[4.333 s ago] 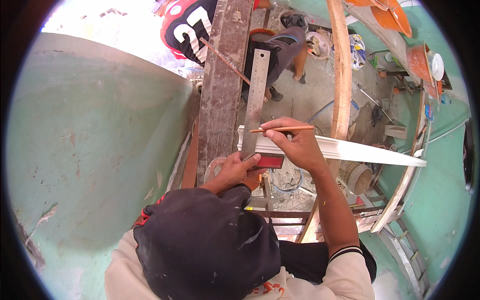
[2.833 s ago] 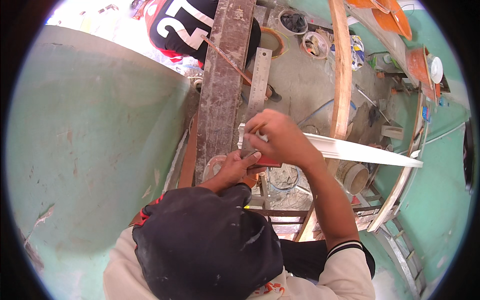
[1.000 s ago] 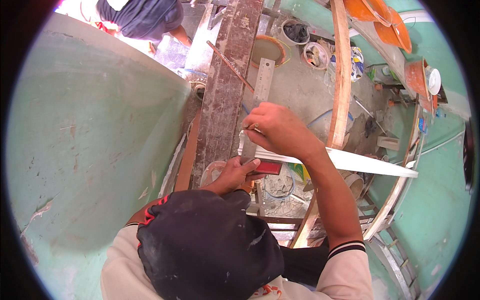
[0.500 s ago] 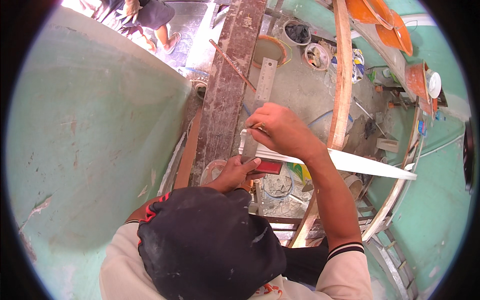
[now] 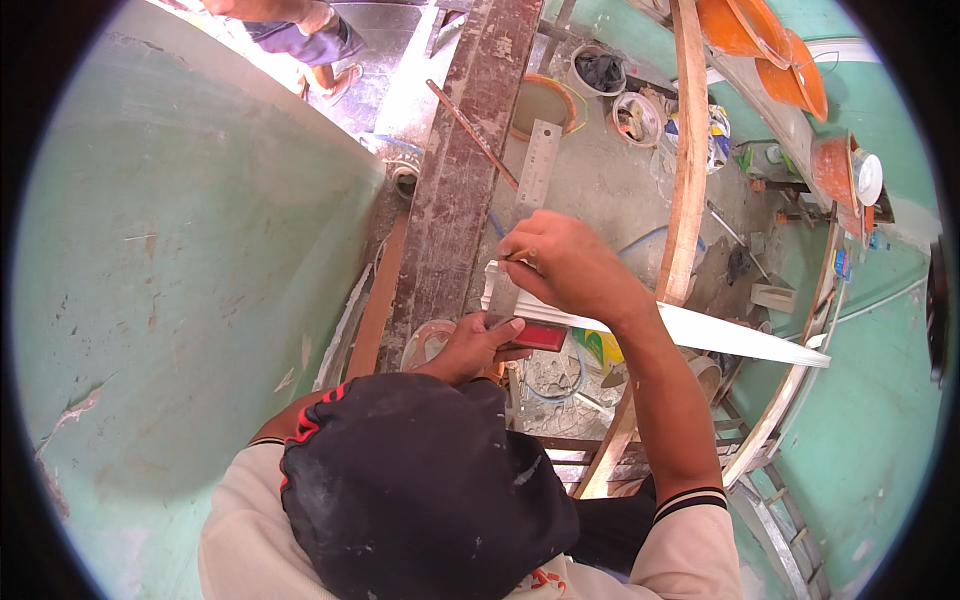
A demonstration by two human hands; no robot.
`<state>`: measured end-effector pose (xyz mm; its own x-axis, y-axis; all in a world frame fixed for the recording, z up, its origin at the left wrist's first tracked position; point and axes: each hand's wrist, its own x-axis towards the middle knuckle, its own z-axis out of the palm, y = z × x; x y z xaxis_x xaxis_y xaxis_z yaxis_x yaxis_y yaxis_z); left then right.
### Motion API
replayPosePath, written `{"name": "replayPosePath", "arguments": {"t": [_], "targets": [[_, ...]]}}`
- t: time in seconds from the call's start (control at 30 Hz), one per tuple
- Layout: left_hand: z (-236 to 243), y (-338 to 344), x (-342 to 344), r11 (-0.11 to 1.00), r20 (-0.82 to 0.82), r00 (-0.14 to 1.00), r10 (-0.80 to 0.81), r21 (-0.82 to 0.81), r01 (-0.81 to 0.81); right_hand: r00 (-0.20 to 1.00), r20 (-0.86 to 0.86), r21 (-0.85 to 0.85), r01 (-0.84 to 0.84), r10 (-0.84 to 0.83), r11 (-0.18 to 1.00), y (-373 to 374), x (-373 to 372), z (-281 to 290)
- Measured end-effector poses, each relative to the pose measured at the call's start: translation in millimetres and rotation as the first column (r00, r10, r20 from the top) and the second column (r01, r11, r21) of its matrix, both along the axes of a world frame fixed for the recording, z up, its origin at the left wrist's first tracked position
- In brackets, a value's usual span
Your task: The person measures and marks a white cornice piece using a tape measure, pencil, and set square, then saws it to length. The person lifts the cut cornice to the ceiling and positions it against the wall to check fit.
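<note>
In gap beside brown plank [image 5: 455, 200] | left hand [image 5: 474, 347] gripping square [image 5: 537, 170] | right hand [image 5: 568, 264] pinching pencil [image 5: 520, 256] near moulding [image 5: 728, 334] end

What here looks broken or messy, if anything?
The green wall has a chipped, ragged patch at the lower left, where the paint looks torn away. The brown plank is scraped and spotted with pale marks. I see no clear damage on the white strip, though the right hand hides part of it.
</note>
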<state>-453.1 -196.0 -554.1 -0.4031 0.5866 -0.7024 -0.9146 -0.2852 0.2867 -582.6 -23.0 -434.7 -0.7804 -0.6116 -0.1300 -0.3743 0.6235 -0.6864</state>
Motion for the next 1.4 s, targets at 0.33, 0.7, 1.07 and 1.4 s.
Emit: {"name": "replayPosePath", "arguments": {"t": [0.33, 0.7, 1.07, 1.4], "targets": [[3.9, 1.4, -1.7, 1.000, 0.003, 1.000, 0.003, -0.015, -0.003, 1.000, 0.015, -0.011, 0.001, -0.001, 1.000, -0.4, 1.2, 3.5], [-1.1, 0.5, 1.2, 1.000, -0.014, 1.000, 0.019, 0.000, -0.019, 0.991, 0.091, -0.115, 0.110, -0.100, 0.987, 6.3, 2.6, 5.2], [42.8, -66.9, -21.1, 0.921, -0.503, 0.773, -0.386, -0.170, 0.350, 0.699, 0.608, -0.627, 0.714, -0.377, 0.312, 12.5, 39.8, 143.4], [88.2, -57.1, -191.9, 0.913, -0.647, 0.748, -0.144, -0.379, -0.152, 0.531, 0.680, -0.648, 0.758, -0.506, -0.075, -23.6, 36.2, 246.4]]}}
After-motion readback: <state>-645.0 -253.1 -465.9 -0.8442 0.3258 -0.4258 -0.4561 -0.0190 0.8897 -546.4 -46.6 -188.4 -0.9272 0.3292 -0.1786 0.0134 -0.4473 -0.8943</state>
